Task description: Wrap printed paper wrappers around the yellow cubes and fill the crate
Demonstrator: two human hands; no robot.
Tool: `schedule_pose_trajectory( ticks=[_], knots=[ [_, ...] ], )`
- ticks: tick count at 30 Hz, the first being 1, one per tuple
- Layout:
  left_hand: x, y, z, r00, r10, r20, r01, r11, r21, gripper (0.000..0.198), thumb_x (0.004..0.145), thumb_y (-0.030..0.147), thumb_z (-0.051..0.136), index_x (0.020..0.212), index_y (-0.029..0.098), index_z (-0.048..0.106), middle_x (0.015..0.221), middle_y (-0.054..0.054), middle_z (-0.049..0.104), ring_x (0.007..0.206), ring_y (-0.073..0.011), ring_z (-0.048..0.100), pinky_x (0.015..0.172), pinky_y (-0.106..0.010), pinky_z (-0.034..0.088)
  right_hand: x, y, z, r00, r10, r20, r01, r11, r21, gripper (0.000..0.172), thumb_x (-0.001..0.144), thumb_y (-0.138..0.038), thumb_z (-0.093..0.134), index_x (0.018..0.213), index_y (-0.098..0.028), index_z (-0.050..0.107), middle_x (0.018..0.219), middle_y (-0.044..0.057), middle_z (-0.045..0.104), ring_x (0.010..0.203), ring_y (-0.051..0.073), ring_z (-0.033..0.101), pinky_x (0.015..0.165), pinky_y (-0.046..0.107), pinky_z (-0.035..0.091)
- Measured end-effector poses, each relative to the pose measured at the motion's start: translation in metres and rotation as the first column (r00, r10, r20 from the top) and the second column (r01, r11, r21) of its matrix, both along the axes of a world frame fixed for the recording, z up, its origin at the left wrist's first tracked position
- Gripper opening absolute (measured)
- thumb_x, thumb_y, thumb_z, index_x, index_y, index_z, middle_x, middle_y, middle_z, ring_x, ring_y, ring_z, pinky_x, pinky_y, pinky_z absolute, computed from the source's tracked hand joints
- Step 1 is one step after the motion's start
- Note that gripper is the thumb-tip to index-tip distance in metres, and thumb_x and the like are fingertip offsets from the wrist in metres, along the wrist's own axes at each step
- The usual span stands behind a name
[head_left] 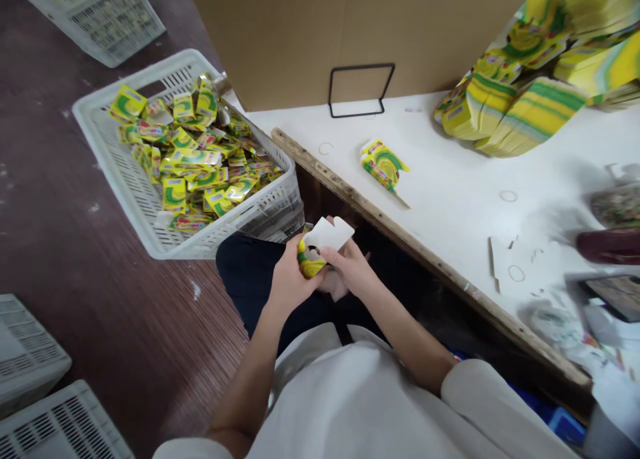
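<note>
Holds a small yellow-green carton (312,267) over the lap (249,272), just off the white surface (445,199). Has the left grip (291,280) closed on the printed side and the right grip (353,265) pinching the white part, thumb on top; seems to curl the other fingers beneath, mostly hidden. Sits beside a white basket (115,179) piled with similar cartons (195,157), near one flat carton (384,165) on the surface.

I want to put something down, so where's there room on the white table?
On the white table, between the lone yellow-green carton, the stacked flat cartons, the wooden edge and the rubber band nearest those stacks. It's crowded where the stacks stand and along the right side, around the dark-red item.
</note>
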State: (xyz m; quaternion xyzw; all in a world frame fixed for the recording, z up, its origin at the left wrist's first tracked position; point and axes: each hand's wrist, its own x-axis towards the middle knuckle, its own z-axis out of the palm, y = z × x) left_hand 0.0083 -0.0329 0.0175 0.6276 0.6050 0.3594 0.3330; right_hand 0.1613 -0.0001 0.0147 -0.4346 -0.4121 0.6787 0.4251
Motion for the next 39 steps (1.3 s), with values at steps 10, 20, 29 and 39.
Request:
schedule_pose_trajectory(
  ticks=[10, 20, 29, 39],
  knots=[
    [0.003, -0.006, -0.008, 0.991, -0.133, -0.022, 0.134, 0.954, 0.267, 0.048, 0.078, 0.021, 0.071, 0.121, 0.025, 0.048, 0.115, -0.007, 0.060, 0.109, -0.0253, 0.065, 0.090, -0.038, 0.056, 0.005, 0.000, 0.010, 0.947, 0.308, -0.092, -0.307, 0.951, 0.033, 0.067, 0.087, -0.059, 0.067, 0.145, -0.028, 0.055, 0.143, 0.008, 0.063, 0.132, 0.026, 0.060, 0.118, 0.047, 0.042],
    [0.009, -0.002, -0.024, 0.995, 0.062, -0.077, -0.048, 0.984, 0.171, 0.080, 0.070, 0.020, 0.074, 0.141, 0.017, 0.038, 0.139, -0.019, 0.048, 0.129, -0.0345, 0.054, 0.106, -0.049, 0.048, 0.009, -0.005, 0.009, 0.898, 0.058, 0.436, -0.286, 0.829, 0.480, 0.062, 0.094, -0.009, 0.042, 0.151, -0.033, 0.050, 0.159, 0.003, 0.046, 0.148, 0.021, 0.043, 0.124, 0.044, 0.036],
    [-0.016, 0.003, 0.000, 0.996, 0.030, -0.085, -0.026, 0.999, 0.047, 0.054, 0.070, 0.035, 0.082, 0.119, 0.023, 0.062, 0.117, -0.008, 0.072, 0.107, -0.0286, 0.069, 0.096, -0.042, 0.057, 0.033, 0.016, 0.005, 0.801, 0.134, 0.584, -0.461, 0.760, 0.458, 0.033, 0.097, -0.028, 0.058, 0.126, -0.031, 0.072, 0.160, 0.006, 0.045, 0.147, 0.028, 0.045, 0.117, 0.046, 0.045],
    [-0.010, 0.008, 0.006, 0.995, -0.017, -0.098, 0.025, 0.996, 0.085, 0.056, 0.070, 0.032, 0.081, 0.122, 0.022, 0.062, 0.120, -0.009, 0.072, 0.110, -0.0294, 0.069, 0.099, -0.044, 0.056, 0.036, 0.018, 0.012, 0.849, 0.124, 0.514, -0.409, 0.771, 0.489, 0.061, 0.090, -0.041, 0.069, 0.145, -0.022, 0.051, 0.157, 0.018, 0.043, 0.150, 0.030, 0.039, 0.121, 0.051, 0.037]
  ],
)
